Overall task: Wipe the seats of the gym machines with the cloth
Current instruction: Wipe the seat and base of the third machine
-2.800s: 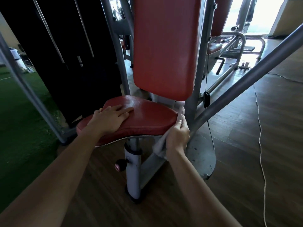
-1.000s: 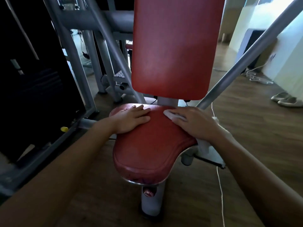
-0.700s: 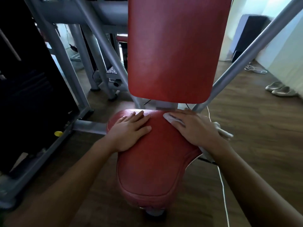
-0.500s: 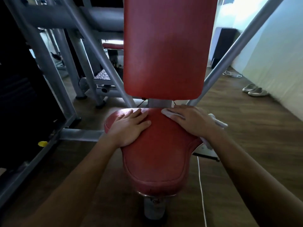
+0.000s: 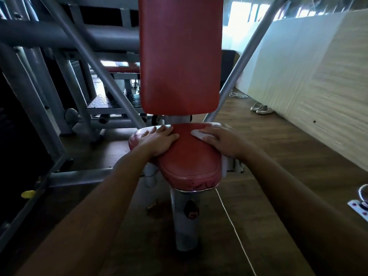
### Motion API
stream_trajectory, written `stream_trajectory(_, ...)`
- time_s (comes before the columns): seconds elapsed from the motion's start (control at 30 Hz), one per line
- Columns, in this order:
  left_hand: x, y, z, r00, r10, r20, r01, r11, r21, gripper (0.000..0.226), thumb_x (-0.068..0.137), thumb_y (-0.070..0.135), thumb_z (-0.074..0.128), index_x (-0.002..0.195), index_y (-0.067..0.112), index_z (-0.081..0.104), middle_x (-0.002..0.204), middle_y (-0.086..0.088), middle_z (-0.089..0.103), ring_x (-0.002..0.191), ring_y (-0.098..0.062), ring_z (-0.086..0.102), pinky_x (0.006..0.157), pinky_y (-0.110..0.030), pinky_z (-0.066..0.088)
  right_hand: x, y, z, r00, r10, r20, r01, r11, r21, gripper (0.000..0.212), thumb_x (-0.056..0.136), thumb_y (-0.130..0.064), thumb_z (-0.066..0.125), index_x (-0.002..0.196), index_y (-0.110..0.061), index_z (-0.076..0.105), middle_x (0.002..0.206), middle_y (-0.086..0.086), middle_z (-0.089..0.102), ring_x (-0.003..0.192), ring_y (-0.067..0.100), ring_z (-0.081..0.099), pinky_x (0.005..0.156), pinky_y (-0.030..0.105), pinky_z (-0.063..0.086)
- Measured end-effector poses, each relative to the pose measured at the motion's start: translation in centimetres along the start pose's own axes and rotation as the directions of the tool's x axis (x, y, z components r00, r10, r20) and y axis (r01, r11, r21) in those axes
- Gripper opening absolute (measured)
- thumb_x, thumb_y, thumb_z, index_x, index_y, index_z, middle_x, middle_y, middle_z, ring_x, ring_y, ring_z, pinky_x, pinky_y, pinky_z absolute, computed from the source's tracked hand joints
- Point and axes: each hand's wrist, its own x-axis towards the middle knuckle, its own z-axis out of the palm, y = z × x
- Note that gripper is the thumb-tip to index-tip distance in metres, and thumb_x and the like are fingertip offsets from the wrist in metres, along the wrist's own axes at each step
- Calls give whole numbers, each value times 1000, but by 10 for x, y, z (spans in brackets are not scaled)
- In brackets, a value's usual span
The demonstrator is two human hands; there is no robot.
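Since the earliest view, the right hand [image 5: 221, 141] has come up from the seat's side edge onto its top, and the view has swung round to face the seat [image 5: 189, 158] from the front. Over the last half second both hands barely shift.

The right hand lies flat with straight fingers and presses the white cloth [image 5: 196, 134] onto the seat's rear right corner. The left hand [image 5: 157, 141] rests palm down, fingers straight and close together, on the rear left.

One end of the cloth hangs over the right edge. A hard sweep could probably drag it loose or bunch it under the palm, so that skin rather than cloth wipes the vinyl. The seat's rim is rounded, and a fast stroke outward could run the hand off it.

Room is tight at the back. The backrest [image 5: 180, 56] stands just behind the fingertips, and the slanted grey bar [image 5: 245, 62] rises beside the right corner, so knuckles may strike either one. Toward the front the seat is open, and that looks the freest direction. A thin cord [image 5: 235, 232] on the floor [image 5: 268, 176] near the post [image 5: 185, 222] could catch a foot.
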Motion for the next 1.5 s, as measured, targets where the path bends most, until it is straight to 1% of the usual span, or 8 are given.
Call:
stream_trajectory(0.3, 5, -4, 4, 995, 32, -89, -42, 993, -111, 61, 99, 59, 35, 155, 35, 28, 166, 5, 18, 154, -24, 12, 123, -49, 8, -12, -16, 9, 995, 94, -28, -91, 990, 104, 60, 89, -77, 32, 130, -45, 62, 137, -17, 59, 132, 4, 46, 115, 29, 24)
stream_trajectory(0.43, 6, -13, 5, 996, 51, -72, -69, 960, -273, 73, 82, 73, 47, 147, 41, 42, 162, 8, 30, 151, -21, 21, 123, -50, 14, -21, -20, 9, 994, 105, -40, -95, 975, 200, 61, 85, -79, 34, 126, -45, 64, 135, -18, 60, 127, 1, 45, 99, 8, 23)
stream_trajectory(0.6, 19, -38, 14, 992, 112, -60, -127, 869, -478, 67, 50, 97, 58, 109, 66, 62, 147, 22, 48, 146, -15, 31, 122, -46, 21, -55, -41, 9, 984, 75, -164, -4, 918, 395, 44, 94, -63, 44, 122, -41, 69, 121, -21, 66, 115, -5, 56, 105, 27, 44)
stream_trajectory(0.7, 0, -31, 7, 988, 141, -70, -157, 891, -426, 63, 65, 90, 56, 121, 60, 59, 148, 20, 47, 146, -15, 31, 123, -47, 20, -82, -51, 14, 958, 129, -255, -1, 894, 449, 31, 102, -47, 47, 125, -42, 67, 117, -26, 60, 119, -5, 49, 99, 13, 37)
stream_trajectory(0.83, -24, -4, -4, 994, 87, -63, -104, 924, -368, 42, 103, 43, 45, 143, 29, 53, 155, 0, 44, 144, -22, 36, 122, -41, 22, -121, -73, 31, 838, 273, -473, -8, 872, 489, 28, 103, -39, 52, 127, -34, 67, 111, -7, 58, 107, 1, 55, 83, 0, 35)
stream_trajectory(0.97, -41, 7, -2, 997, 74, 18, -59, 904, -424, 47, 106, 33, 42, 147, 10, 46, 156, -12, 41, 141, -29, 41, 119, -39, 29, -156, -98, 59, 696, 259, -670, 86, 896, 435, 30, 100, -21, 61, 129, -22, 65, 115, 1, 55, 109, 13, 57, 94, 22, 46)
stream_trajectory(1.13, -34, 5, 8, 993, 113, -19, -115, 979, -167, 84, 76, 87, 25, 151, 48, 30, 166, 7, 16, 155, -24, 7, 124, -49, 0, -162, -107, 91, 596, 193, -779, 30, 965, 262, 28, 94, -21, 67, 121, -16, 69, 115, 7, 53, 106, 24, 54, 90, 32, 48)
stream_trajectory(1.5, -18, 3, 12, 995, 99, -16, -101, 986, -131, 86, 65, 90, 27, 144, 59, 32, 167, 7, 15, 154, -27, 9, 122, -54, 4, -154, -101, 109, 520, -14, -854, 77, 997, 31, 20, 87, -18, 79, 107, -11, 78, 86, 9, 60, 82, 26, 54, 71, 38, 47)
